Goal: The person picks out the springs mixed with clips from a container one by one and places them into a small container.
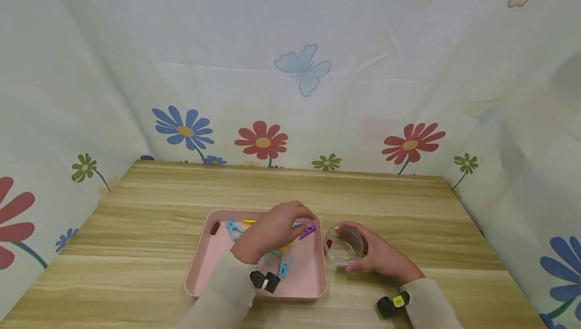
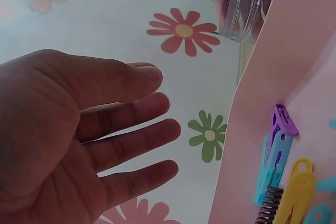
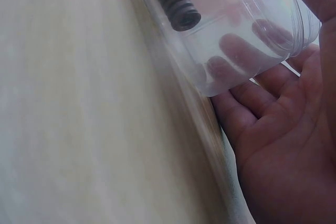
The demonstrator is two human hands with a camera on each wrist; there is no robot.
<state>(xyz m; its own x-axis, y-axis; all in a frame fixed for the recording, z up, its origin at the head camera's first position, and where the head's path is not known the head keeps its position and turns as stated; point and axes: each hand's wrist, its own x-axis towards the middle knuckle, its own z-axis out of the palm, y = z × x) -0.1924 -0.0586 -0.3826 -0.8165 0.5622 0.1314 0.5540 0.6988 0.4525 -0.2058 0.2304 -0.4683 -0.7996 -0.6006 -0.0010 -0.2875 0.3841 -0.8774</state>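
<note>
My left hand (image 1: 279, 225) hovers over the pink tray (image 1: 206, 271); its fingers extend loosely, with nothing between them in the left wrist view. Beneath and around it lie plastic clips: a purple clip (image 1: 307, 232), a light blue clip (image 1: 284, 268) and a yellow clip (image 2: 296, 192). A dark coil spring (image 2: 270, 205) sits among them. To the tray's right, my right hand (image 1: 383, 258) grips a clear round jar (image 1: 343, 262), fingers and thumb curled around its side. One brown-red spring (image 3: 174, 1) lies inside the jar, which is tilted with its mouth towards the head camera.
Another brown spring (image 1: 215, 228) lies in the tray's far left corner, near a blue clip (image 1: 233, 229). The wood-grain table (image 1: 386, 195) extends around the tray. A flowered cloth (image 1: 218, 87) hangs behind it and at both sides.
</note>
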